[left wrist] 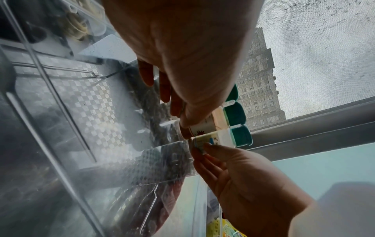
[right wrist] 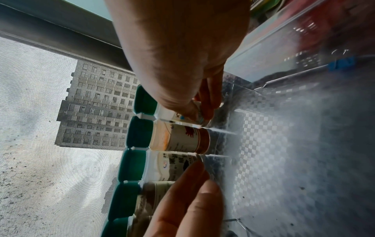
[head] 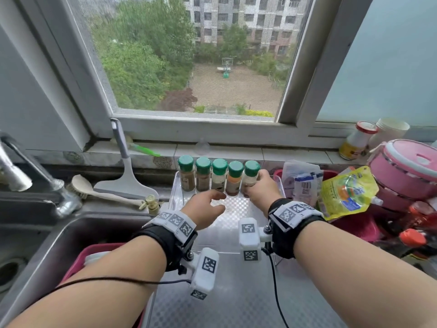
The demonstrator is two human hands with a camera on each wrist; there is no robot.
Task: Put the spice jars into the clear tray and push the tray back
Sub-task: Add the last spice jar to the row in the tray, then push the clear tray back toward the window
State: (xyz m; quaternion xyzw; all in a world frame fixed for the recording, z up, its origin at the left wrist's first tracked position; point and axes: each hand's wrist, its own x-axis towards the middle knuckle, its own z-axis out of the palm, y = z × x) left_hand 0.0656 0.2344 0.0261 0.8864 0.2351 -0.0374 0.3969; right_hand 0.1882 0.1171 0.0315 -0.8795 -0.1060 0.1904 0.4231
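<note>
The bottoms of the jars are hidden behind both hands. Five green-capped spice jars stand upright, side by side, along the back of the clear tray below the window. The right hand grips the rightmost jar; the left hand hovers slack-fingered, holding nothing.

R hand hides rightmost jar base; jar labels unreadable; tray near edge hidden

Five spice jars in clear tray, right hand seemingly gripping one
</note>
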